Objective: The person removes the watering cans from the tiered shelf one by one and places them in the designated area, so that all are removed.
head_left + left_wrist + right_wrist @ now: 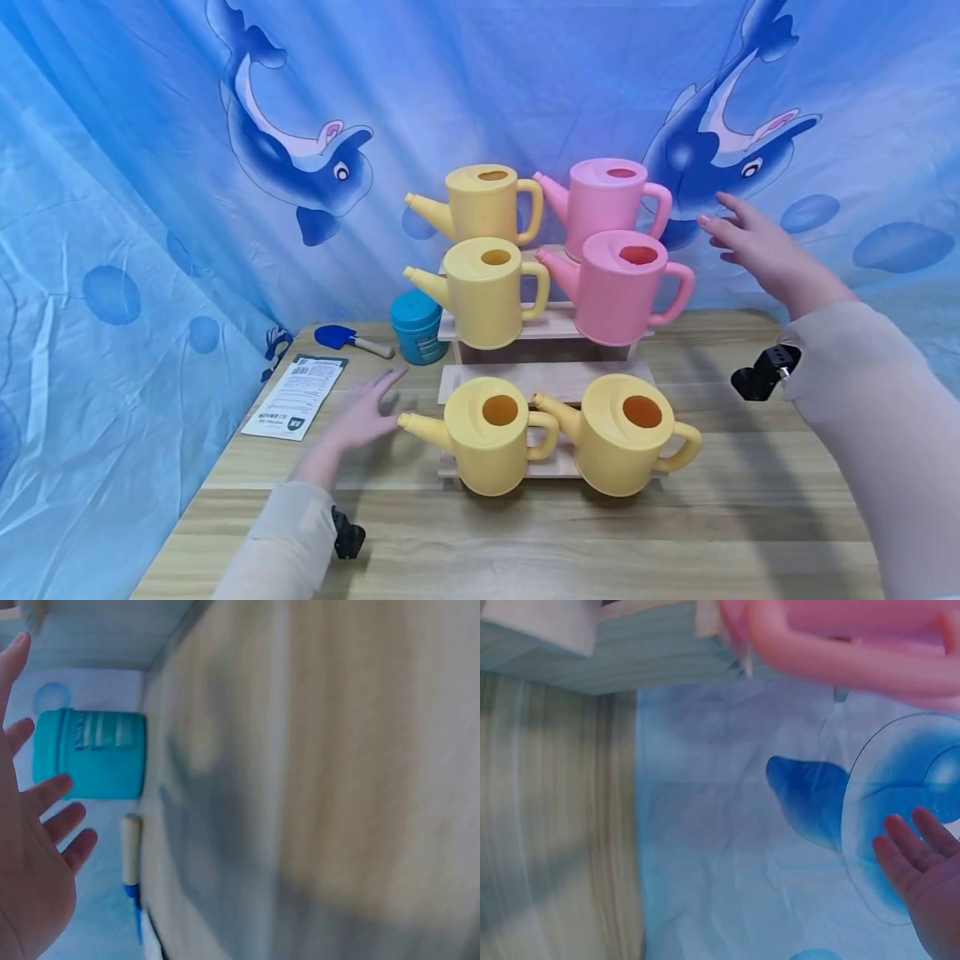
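The left grip [363, 414] is released, its fingers spread and nothing held. Just to its right, the spout of the lower left yellow watering can [487, 458] is pointed at the thumb; whether the tip is touched cannot be told. Farther right of that grip, the lower right yellow watering can [617, 454] is placed beside its neighbour.

The right grip [757, 246] is also released, raised with its fingers loosely extended and nothing held. To its left, and apart from it, the rear pink watering can [596, 208] and the front pink watering can [618, 300] are seen, their handles turned towards it. Beyond these, farther left of the right grip, the rear yellow watering can [480, 208] and the middle yellow watering can [486, 304] are set. All six are carried upright by a wooden stand [547, 381] on the table [525, 554].

Beyond the left grip, a blue tub [422, 342] and a trowel [337, 337] are placed; to its left, a packet [296, 397] is laid flat.
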A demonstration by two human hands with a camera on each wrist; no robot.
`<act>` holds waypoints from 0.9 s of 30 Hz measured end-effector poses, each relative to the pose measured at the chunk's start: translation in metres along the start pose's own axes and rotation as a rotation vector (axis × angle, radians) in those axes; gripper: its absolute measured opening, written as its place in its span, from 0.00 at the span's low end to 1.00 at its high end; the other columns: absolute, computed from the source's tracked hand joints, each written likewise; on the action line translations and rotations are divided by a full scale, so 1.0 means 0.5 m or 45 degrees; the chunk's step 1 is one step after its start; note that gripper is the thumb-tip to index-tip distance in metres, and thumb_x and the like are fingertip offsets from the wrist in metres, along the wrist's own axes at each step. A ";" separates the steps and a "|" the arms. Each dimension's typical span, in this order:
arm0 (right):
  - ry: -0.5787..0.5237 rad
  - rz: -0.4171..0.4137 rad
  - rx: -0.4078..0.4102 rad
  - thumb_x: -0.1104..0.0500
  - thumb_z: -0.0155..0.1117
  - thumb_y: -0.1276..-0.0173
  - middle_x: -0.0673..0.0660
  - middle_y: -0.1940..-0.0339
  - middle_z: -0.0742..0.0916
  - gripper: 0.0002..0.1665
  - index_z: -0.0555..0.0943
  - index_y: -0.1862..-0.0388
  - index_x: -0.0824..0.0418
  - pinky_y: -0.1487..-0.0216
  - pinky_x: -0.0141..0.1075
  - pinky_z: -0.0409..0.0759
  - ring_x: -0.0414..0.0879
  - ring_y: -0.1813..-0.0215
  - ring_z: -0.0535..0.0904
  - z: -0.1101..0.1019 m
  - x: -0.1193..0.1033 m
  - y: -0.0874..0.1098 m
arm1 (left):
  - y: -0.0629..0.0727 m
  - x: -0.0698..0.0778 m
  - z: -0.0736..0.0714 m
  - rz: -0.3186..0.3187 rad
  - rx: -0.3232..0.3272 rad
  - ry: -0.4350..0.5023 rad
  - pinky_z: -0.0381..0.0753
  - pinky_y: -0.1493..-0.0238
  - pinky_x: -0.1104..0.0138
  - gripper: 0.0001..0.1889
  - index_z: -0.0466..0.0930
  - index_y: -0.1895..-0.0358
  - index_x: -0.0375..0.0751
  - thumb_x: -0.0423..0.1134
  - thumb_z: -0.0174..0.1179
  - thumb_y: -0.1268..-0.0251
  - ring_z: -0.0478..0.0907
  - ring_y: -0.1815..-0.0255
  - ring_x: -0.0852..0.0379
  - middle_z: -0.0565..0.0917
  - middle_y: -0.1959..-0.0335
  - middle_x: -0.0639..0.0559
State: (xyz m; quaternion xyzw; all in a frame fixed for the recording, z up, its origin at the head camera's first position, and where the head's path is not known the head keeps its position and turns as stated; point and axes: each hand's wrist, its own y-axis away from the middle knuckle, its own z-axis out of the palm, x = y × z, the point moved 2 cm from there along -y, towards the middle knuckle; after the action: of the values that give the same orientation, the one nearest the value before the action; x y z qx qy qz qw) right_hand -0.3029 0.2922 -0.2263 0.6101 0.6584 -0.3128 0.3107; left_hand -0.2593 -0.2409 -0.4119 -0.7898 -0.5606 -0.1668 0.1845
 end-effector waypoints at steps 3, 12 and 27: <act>-0.026 -0.024 0.032 0.27 0.42 0.37 0.66 0.25 0.48 0.52 0.32 0.25 0.43 0.40 0.67 0.49 0.70 0.30 0.50 0.003 -0.016 -0.006 | 0.005 0.001 0.023 0.042 -0.009 0.153 0.54 0.41 0.36 0.44 0.58 0.29 0.45 0.53 0.66 0.50 0.55 0.32 0.33 0.59 0.31 0.36; -0.060 -0.017 0.075 0.27 0.43 0.38 0.63 0.24 0.48 0.51 0.34 0.25 0.42 0.38 0.66 0.49 0.68 0.29 0.49 0.010 -0.048 -0.015 | 0.020 0.007 0.079 -0.035 -0.198 0.592 0.65 0.42 0.47 0.44 0.57 0.30 0.44 0.48 0.70 0.51 0.63 0.36 0.39 0.62 0.32 0.39; -0.081 0.018 0.078 0.24 0.46 0.42 0.58 0.24 0.50 0.51 0.37 0.26 0.33 0.38 0.66 0.49 0.61 0.26 0.45 0.026 -0.095 -0.046 | 0.034 0.052 0.117 0.077 -0.333 0.865 0.62 0.40 0.54 0.33 0.65 0.36 0.41 0.41 0.67 0.46 0.68 0.42 0.51 0.72 0.42 0.49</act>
State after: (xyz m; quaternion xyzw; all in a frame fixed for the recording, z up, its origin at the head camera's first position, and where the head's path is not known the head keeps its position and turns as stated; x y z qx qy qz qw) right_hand -0.3225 0.2516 -0.1956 0.6136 0.6341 -0.3498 0.3148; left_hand -0.2317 -0.1967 -0.4528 -0.7226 -0.4176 -0.4843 0.2625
